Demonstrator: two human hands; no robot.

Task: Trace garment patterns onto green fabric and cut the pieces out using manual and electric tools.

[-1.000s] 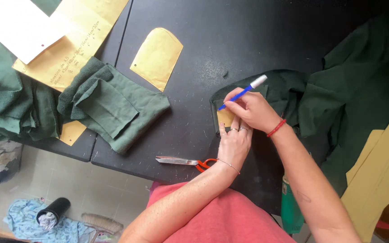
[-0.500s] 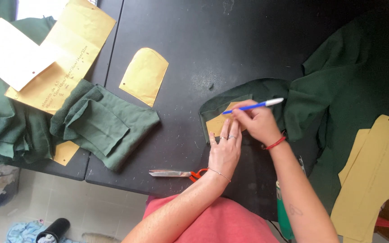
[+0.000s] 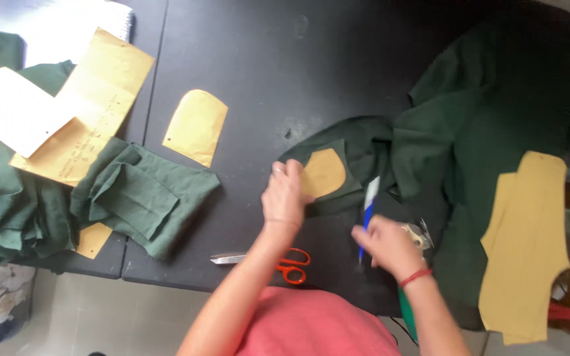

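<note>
— Where are the two hands just now?

— Both low in the middle of the frame. The left hand (image 3: 286, 192) lies flat with its fingers spread, pressing down on the left edge of a small tan paper pattern (image 3: 324, 173). That pattern sits on a piece of dark green cloth (image 3: 364, 148) on the black surface (image 3: 285, 72).

— And the right hand?

— The right hand (image 3: 387, 245) is lower and to the right, closed around a blue and white pen (image 3: 367, 214). The pen points up toward the pattern, its white end just beside the pattern's right edge; I cannot tell whether the tip touches the cloth, as the picture is blurred there. There is a red band on that wrist.

— What lies near them?

— Scissors with orange handles (image 3: 278, 262) rest just below the left wrist, near the surface's front edge. A second tan pattern piece (image 3: 196, 127) with a rounded top lies well apart, upper left of centre. Left of it is a folded green cloth (image 3: 143, 194), and beyond that a large tan sheet (image 3: 94, 105) with a white paper (image 3: 11, 109) overlapping it.

— Anything on the right side?

— A big heap of the dark green fabric (image 3: 496, 118) fills the upper right, and a long tan pattern (image 3: 526, 244) lies over its lower right part.
</note>
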